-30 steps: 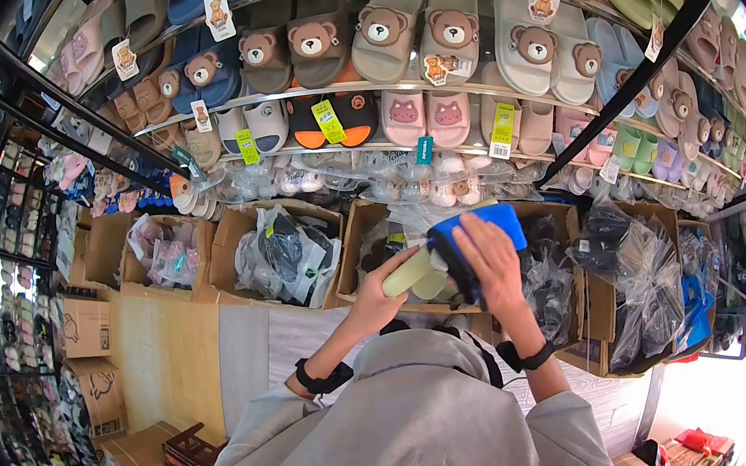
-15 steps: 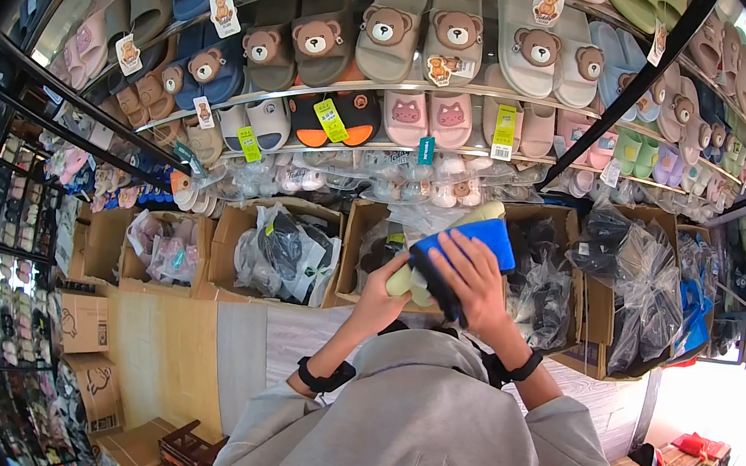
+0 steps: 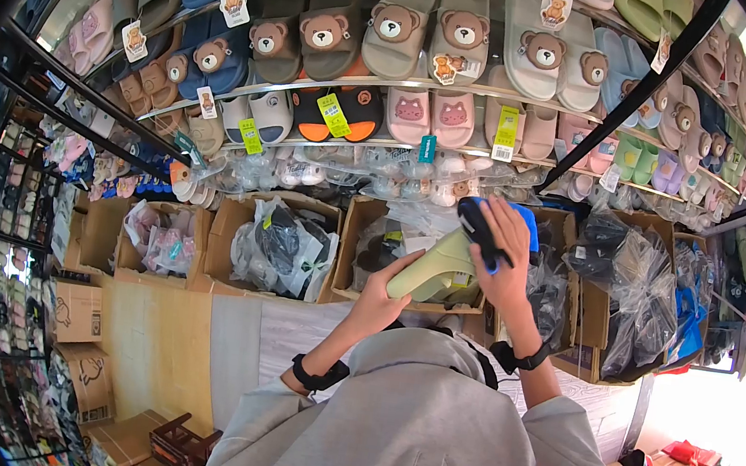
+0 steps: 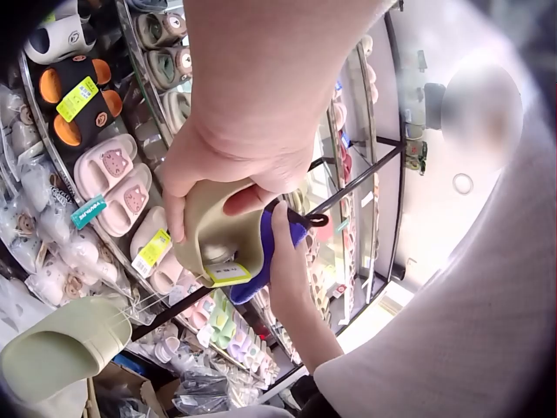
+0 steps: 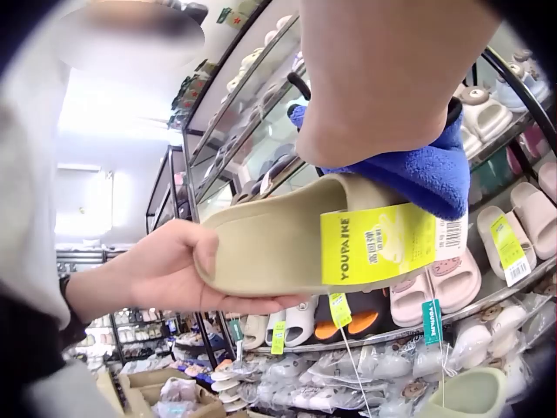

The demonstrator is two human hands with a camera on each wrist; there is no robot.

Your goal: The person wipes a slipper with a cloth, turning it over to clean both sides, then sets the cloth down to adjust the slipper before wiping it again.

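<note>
My left hand [image 3: 378, 304] grips a pale green slipper [image 3: 429, 272] by its heel end, thumb inside on the footbed. A yellow label [image 5: 374, 248] hangs at its strap. My right hand [image 3: 503, 254] holds a blue plush cleaning pad [image 5: 448, 170] with a black edge and loop, thumb pressing one side of it in the left wrist view. The pad lies against the toe and strap end of the slipper, partly hidden by the right hand and wrist. A second pale green slipper [image 4: 65, 348] dangles below by thin clear strings.
Slipper shelves [image 3: 410, 79] rise in front, carrying tagged pairs with bear faces. Beneath them stand open cardboard boxes [image 3: 273, 249] of plastic-wrapped footwear. A rack [image 3: 6, 262] of small goods is at left, near closed cartons [image 3: 79, 313] and a dark brown stool [image 3: 184, 445].
The pad was drawn down over the slipper half a second ago. Now the right hand has moved it up and to the right, turned it, and more of the slipper shows.
</note>
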